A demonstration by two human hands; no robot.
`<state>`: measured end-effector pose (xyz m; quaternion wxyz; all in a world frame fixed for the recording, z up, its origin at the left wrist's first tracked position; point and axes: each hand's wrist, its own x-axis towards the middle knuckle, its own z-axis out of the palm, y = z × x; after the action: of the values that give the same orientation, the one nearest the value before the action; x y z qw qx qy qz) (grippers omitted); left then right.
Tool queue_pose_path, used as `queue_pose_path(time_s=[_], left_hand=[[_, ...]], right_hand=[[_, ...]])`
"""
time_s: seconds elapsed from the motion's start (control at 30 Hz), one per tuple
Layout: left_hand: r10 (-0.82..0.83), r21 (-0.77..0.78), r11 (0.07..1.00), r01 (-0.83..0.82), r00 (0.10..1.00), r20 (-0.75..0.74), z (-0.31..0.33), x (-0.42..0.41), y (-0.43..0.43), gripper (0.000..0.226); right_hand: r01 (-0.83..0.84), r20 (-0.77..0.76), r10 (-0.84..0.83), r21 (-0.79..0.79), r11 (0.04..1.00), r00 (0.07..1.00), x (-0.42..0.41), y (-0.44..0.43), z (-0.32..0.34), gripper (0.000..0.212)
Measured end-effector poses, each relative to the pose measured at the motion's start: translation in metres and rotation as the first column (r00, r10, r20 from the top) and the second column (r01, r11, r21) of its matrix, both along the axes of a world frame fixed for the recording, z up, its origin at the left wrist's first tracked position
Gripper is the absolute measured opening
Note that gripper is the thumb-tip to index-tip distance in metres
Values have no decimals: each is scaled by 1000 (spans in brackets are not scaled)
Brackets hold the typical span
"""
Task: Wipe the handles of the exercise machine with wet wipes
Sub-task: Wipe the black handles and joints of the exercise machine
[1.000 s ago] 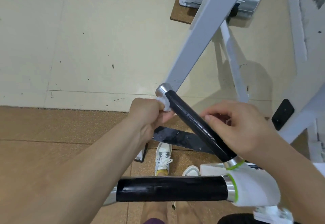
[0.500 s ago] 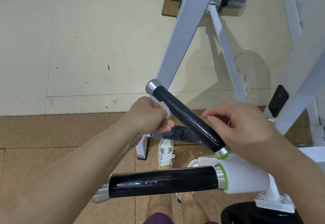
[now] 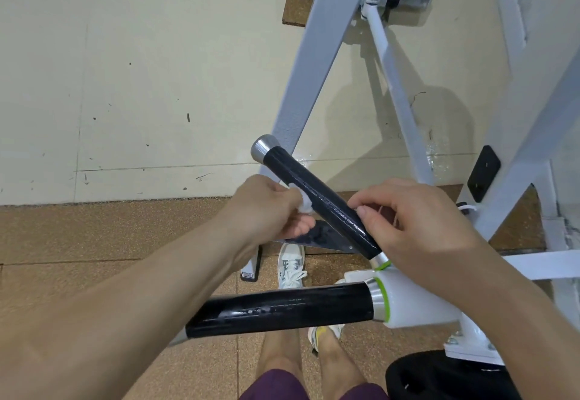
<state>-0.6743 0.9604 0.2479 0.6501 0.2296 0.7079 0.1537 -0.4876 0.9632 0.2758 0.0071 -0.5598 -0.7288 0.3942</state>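
**Left.** Your left hand [image 3: 270,208] is closed in a fist round a crumpled white wet wipe [image 3: 303,202]. Thumb and curled fingers pinch the wipe and press it against the left flank of the upper handle [image 3: 328,206], a little below that handle's chrome end cap [image 3: 263,148].

**Centre.** The upper handle, a glossy black grip, slants from the cap at upper left down to a chrome collar at lower right. Below it the lower handle [image 3: 282,308], also glossy black, lies nearly level, apart from both hands. Its left end is partly hidden by your left forearm. Between the two handles your white lace-up shoe [image 3: 292,269] stands on the cork-brown floor [image 3: 94,242].

**Right.** Your right hand [image 3: 417,221] grips the lower part of the upper handle near the collar, with the thumb tip on the grip's surface and the fingers bent over its far side. Both handles join the white hub [image 3: 414,304], each joint marked by a green ring [image 3: 385,301]. Behind, a white frame beam [image 3: 314,54] rises against the cream wall [image 3: 125,54]. At lower right sits a black round object [image 3: 439,377]; you cannot tell what it is.
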Motion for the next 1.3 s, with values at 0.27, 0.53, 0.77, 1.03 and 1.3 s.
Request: queue_pose_path(time_s=[0.27,0.53,0.77,1.03,1.3], left_hand=[[-181,39,983,181,984,-7,9,29,-18,22],[-575,231,742,629,775,-263,21,48,-28,27],[-554,174,709,683,693,-461,15,38,-19,34],[-567,197,690,696,690,-451,15,35,-23,31],[-523,245,570,785,576,-628,30,61,-37,26]], right_hand=[[102,-53,-100,38,994,994,0,-10,-6,23],[284,-196,-302,-117,952,933,8,-10,1,44],[294,-224,-318,-132,947,921,14,-17,5,31],[358,-198,-379,-138,924,904,28,-24,7,18],[182,-201,-203,-118,976,958,37,-35,10,22]])
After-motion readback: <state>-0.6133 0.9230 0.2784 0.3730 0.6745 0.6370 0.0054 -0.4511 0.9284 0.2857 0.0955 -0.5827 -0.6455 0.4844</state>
